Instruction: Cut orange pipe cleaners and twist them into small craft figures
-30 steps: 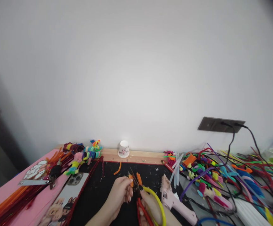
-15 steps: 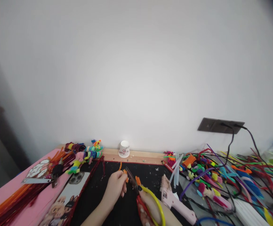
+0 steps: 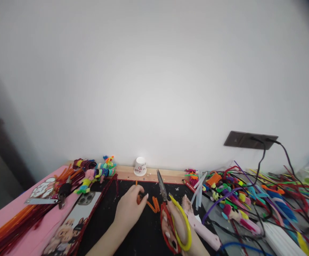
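Far left: bundle of orange and dark red fuzzy stems (image 3: pixel 16 224) on a pink surface, then a patterned phone (image 3: pixel 69 227) at the edge of a black mat (image 3: pixel 101 220) laid over the wooden tabletop (image 3: pixel 125 171). Left hand (image 3: pixel 130 202) is over the mat, its grip pinching what looks like a small orange piece (image 3: pixel 139 200) – mostly hidden by the curled fingers. White cup (image 3: pixel 140 167) stands behind, near the wall. Just right of the hand, a bent orange strip (image 3: pixel 154 205) lies on the mat. Handling estimate for both orange bits: very light, soft outside, probably bendable and apt to keep a crease; best taken between thumb and index fingertip, near the middle.

Next, scissors (image 3: pixel 163 190) with one red and one yellow loop, blades almost together and pointing at the wall. Right hand (image 3: pixel 173 220) has its grip closed round the handles, fingers in the loops. Estimate: stiff, heavier than anything orange here, smooth at the loops – hold by the loops only, tips kept off the left fingers. Right of that: pale pink glue gun (image 3: pixel 202 229), then a heap of coloured stems (image 3: pixel 231 192)
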{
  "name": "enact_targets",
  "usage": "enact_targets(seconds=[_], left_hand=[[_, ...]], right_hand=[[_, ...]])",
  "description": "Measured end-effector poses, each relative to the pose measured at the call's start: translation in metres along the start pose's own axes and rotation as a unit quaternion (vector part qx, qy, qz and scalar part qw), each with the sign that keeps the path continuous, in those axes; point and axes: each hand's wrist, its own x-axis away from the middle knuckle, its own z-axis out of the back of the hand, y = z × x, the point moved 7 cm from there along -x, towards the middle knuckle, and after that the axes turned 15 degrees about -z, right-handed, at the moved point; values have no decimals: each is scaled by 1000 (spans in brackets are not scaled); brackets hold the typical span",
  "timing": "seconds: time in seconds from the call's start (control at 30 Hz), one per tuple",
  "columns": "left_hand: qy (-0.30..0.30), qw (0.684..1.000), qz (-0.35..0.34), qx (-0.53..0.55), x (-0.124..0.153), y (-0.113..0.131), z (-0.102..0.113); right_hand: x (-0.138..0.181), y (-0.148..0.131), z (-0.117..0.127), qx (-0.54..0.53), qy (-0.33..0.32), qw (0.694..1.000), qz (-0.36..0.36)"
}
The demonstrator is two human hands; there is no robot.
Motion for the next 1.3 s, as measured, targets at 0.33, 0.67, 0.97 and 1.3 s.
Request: enact_targets(seconds=[0.33,0.67,0.97,1.3], left_hand=[[-129,985,-97,61,3,17,-30],[10,973,-64,222,-5,5,-17],[29,965,-40,256,-4,-4,-17],[-171,957,-175,157,9,28,-33]], right_hand=[[0,0,-13,6,-64,996,-69],[-11,15,-7,-12,-69,995,-67],[-3,7,-14,-11,-6,998,-59],[-3,12,-10,-10,49,999,3]])
